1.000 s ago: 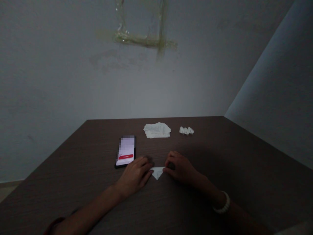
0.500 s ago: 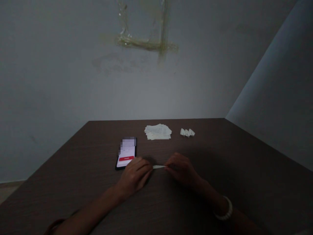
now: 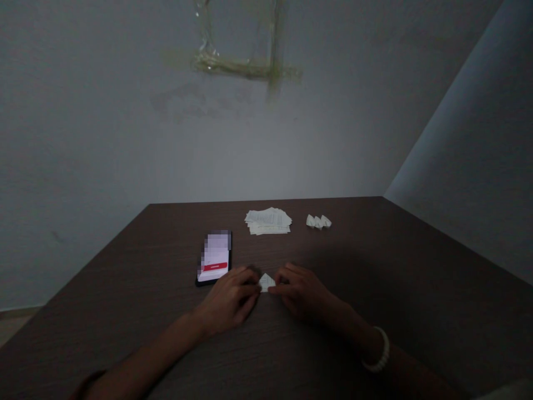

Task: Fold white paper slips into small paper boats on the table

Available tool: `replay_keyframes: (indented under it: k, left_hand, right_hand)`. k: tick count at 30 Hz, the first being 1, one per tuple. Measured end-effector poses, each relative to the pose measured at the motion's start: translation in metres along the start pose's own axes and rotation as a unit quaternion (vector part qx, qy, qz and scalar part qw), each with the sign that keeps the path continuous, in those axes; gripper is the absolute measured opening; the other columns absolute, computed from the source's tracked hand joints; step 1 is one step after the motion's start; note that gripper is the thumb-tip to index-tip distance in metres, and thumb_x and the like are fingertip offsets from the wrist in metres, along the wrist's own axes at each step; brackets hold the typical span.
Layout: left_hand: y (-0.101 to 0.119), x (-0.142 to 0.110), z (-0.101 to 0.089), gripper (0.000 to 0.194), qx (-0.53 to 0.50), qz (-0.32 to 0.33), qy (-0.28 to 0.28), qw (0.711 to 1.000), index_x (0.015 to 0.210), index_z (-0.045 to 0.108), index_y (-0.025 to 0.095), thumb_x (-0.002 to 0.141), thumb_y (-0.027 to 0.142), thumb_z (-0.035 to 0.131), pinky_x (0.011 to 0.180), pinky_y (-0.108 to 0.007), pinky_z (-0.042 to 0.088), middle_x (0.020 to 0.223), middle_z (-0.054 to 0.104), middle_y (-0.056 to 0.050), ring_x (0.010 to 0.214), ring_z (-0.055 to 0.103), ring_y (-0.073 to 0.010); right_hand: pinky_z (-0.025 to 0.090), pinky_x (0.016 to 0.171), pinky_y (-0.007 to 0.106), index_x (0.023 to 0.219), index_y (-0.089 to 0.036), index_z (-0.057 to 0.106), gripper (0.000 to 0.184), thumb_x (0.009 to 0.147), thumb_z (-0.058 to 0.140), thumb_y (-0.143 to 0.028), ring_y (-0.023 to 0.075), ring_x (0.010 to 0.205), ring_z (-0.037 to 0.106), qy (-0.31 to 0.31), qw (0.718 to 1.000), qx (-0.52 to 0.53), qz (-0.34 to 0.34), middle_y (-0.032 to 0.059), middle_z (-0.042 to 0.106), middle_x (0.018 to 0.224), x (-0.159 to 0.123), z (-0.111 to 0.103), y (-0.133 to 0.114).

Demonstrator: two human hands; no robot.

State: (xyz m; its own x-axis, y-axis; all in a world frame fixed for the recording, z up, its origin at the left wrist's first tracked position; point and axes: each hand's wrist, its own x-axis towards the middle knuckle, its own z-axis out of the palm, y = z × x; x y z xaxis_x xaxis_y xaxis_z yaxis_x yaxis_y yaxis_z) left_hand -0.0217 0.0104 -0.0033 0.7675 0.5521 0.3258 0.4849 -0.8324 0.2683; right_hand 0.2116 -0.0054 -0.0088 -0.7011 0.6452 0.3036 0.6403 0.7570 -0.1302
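Observation:
Between my hands is a small folded piece of paper (image 3: 266, 283), white with faint print, its point now facing away from me. The fingers of my left hand (image 3: 233, 297) are closed on its left corner. My right hand (image 3: 302, 291) pinches the right side, thumb and fingertips at the lower edge. Both hands rest low over the brown table (image 3: 175, 344). Just behind my left hand lies a phone (image 3: 214, 258) with a lit screen and a red bar.
A loose stack of printed paper pieces (image 3: 268, 221) lies toward the table's far side. To its right sit three small folded papers (image 3: 318, 222) in a row. Behind the table stands a grey wall (image 3: 266, 150) with yellowed tape strips (image 3: 237, 68).
The folded paper has been turned over between my hands: its point faced me, then it showed edge-on, and now the point faces away. My right hand has shifted slightly left.

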Motion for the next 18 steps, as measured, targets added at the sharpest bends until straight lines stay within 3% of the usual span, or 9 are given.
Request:
replay_keyframes:
  k: [12, 18]
  left_hand:
    - [0.0, -0.001, 0.002, 0.021, 0.006, -0.024, 0.045, 0.999, 0.083, 0.073, 0.019, 0.089, 0.02, 0.052, 0.076, -0.035, 0.047, 0.091, 0.064, -0.007, 0.089, 0.054, -0.0218]
    - [-0.004, 0.0, 0.004, 0.018, -0.027, -0.057, 0.059, 0.996, 0.08, 0.073, 0.019, 0.087, 0.019, 0.056, 0.078, -0.034, 0.047, 0.094, 0.062, -0.006, 0.091, 0.055, -0.0207]
  right_hand:
    - [0.037, 0.068, 0.03, 0.075, -0.018, 0.066, 0.004, 0.075, 0.062, -0.016, 0.0177, 0.079, 0.049, 0.033, 0.999, 0.038, 0.007, 0.0038, 0.06, 0.084, -0.005, -0.01, 0.003]
    - [0.038, 0.071, 0.03, 0.064, -0.017, 0.059, 0.019, 0.08, 0.064, -0.025, 0.0162, 0.076, 0.049, 0.071, 0.996, 0.042, 0.015, 0.0033, 0.06, 0.08, -0.003, -0.001, 0.01]
